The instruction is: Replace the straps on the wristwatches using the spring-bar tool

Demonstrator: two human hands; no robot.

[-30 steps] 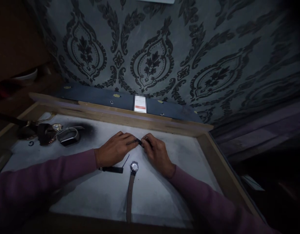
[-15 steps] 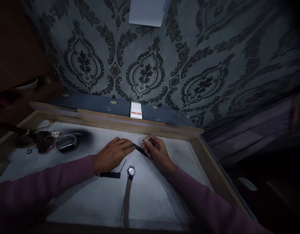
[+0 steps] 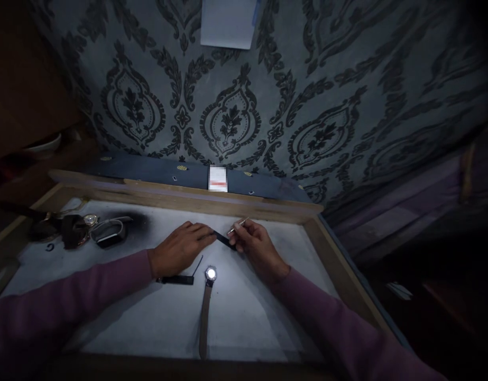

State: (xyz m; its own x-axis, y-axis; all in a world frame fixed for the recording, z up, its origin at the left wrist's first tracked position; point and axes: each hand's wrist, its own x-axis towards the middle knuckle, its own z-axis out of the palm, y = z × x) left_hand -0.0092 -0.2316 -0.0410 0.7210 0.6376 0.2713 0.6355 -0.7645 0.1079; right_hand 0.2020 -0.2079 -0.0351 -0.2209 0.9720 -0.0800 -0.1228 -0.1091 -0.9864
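Currently, my remote view shows a shallow wooden tray (image 3: 180, 201) across the lower frame. Inside, at left, lie several watches (image 3: 108, 233); then the left hand (image 3: 182, 248), fingers at one end of a black strip (image 3: 223, 238) near centre, its grip something I cannot tell; a brown-strapped watch (image 3: 211, 273) below centre; just right of centre, apart from the other, the right hand (image 3: 259, 246) pinches a slim pale tool (image 3: 231, 230) at that strip's far end.

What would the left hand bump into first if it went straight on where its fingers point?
Most likely the black strap, which begins at the fingertips of the left hand. Beyond it is the right hand, holding a slim tool; depth is unclear.
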